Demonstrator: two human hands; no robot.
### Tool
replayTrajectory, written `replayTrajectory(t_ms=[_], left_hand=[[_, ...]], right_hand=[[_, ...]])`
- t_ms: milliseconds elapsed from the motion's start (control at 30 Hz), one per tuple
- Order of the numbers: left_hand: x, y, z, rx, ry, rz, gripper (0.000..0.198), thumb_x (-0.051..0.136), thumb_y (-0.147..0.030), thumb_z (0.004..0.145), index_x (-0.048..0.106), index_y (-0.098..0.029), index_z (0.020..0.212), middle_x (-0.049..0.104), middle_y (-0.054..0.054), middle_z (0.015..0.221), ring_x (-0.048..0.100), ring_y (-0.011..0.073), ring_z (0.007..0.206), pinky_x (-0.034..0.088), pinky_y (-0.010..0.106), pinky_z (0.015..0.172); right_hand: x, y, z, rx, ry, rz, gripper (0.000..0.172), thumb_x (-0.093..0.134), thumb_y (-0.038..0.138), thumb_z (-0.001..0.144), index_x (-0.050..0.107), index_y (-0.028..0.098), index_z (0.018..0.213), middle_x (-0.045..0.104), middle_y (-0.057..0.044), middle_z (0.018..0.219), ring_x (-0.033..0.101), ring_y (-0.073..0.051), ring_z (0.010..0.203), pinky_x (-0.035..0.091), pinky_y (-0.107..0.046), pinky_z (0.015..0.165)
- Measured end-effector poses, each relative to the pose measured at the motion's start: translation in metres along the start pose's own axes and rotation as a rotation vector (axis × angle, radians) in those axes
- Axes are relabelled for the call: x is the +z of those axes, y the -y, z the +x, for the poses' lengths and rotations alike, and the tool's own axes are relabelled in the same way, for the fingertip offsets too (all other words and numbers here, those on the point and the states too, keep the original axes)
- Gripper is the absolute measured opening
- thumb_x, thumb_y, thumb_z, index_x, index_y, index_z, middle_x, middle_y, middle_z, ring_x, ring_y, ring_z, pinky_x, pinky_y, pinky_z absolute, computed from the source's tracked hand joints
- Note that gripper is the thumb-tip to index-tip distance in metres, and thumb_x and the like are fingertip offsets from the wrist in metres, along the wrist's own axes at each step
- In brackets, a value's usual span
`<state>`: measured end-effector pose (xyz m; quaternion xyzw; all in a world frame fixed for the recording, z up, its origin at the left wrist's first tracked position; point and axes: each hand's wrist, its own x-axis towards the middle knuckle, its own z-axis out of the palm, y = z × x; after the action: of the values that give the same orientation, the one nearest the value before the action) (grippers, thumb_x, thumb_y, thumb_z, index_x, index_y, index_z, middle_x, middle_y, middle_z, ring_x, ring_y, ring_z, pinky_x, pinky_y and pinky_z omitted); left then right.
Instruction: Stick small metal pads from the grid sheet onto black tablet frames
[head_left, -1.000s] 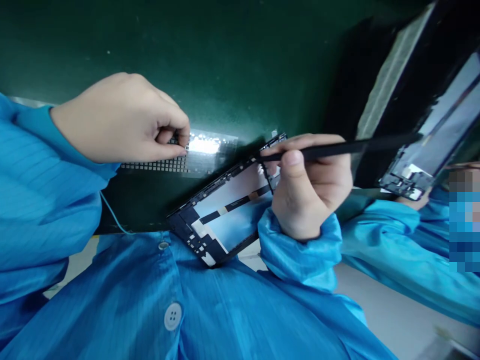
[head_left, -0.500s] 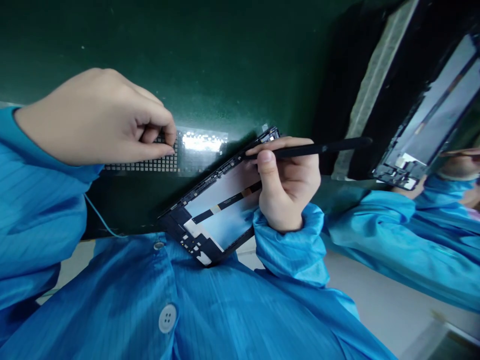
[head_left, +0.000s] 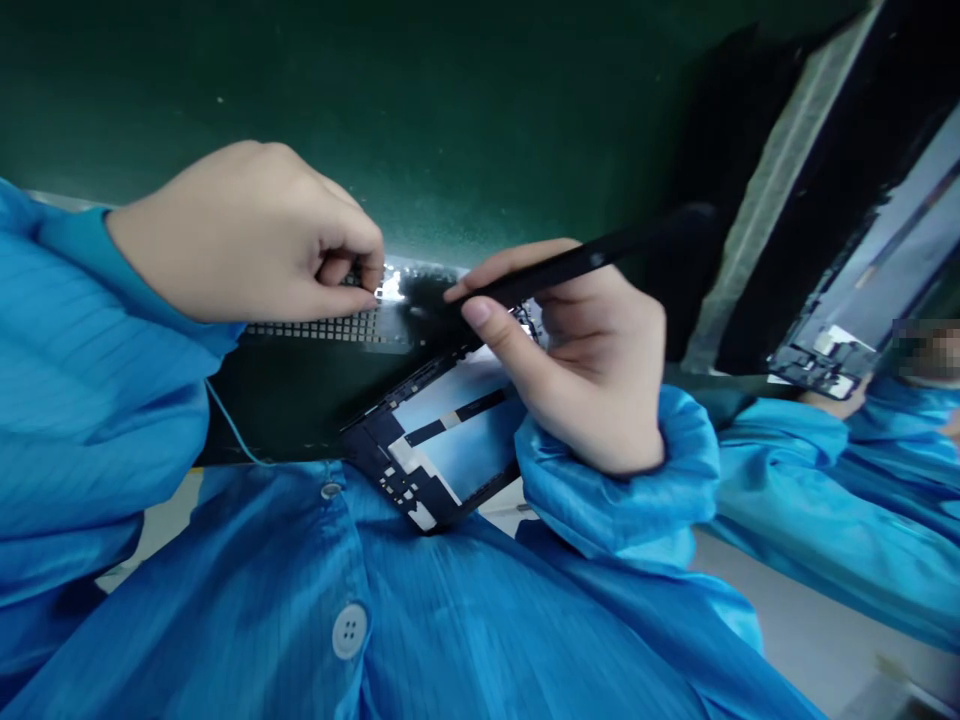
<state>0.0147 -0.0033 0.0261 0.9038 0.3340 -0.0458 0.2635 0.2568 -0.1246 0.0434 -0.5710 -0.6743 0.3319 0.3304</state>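
Device, tablet-looking and opened up, insides showing, set slantwise at the table's near edge with its lower corner right by the blue coat. Right hand kinda covering the upper end, fingers closed round a black pen-like tool. Left hand curled over a sheet of little squares, thumb and forefinger almost together, can't tell if actually gripping anything. Off to the right, another opened device plus a co-worker's blue sleeve.
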Motion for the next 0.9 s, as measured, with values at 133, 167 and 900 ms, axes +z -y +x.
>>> replayTrajectory(t_ms=[133,167,900], left_hand=[[-0.005,-0.007,0.002,-0.074,0.079,0.029,0.019,0.068,-0.029,0.098,0.086,-0.025,0.103,0.076,-0.004,0.089,0.068,0.0167,0.084,0.054,0.031,0.101],[-0.005,-0.007,0.003,-0.090,0.093,0.031,0.018,0.070,-0.028,0.098,0.086,-0.025,0.104,0.077,-0.004,0.090,0.070,0.0174,0.086,0.054,0.030,0.102],[0.013,-0.052,-0.024,-0.029,-0.095,0.060,0.068,0.039,-0.076,0.099,0.080,-0.022,0.105,0.072,0.009,0.091,0.064,0.0233,0.067,0.048,0.037,0.060]], right_hand=[[0.017,-0.008,0.005,-0.054,0.148,0.017,0.009,0.077,0.031,0.109,0.081,0.026,0.116,0.089,-0.003,0.118,0.085,-0.024,0.109,0.071,-0.043,0.103],[0.020,-0.009,0.006,-0.058,0.163,0.009,0.009,0.077,0.031,0.109,0.081,0.026,0.116,0.089,-0.004,0.119,0.085,-0.024,0.110,0.070,-0.044,0.105],[-0.040,-0.032,-0.075,0.174,-0.471,0.281,0.016,0.082,0.045,0.105,0.080,0.029,0.109,0.085,-0.003,0.098,0.080,-0.021,0.081,0.069,-0.037,0.071]])
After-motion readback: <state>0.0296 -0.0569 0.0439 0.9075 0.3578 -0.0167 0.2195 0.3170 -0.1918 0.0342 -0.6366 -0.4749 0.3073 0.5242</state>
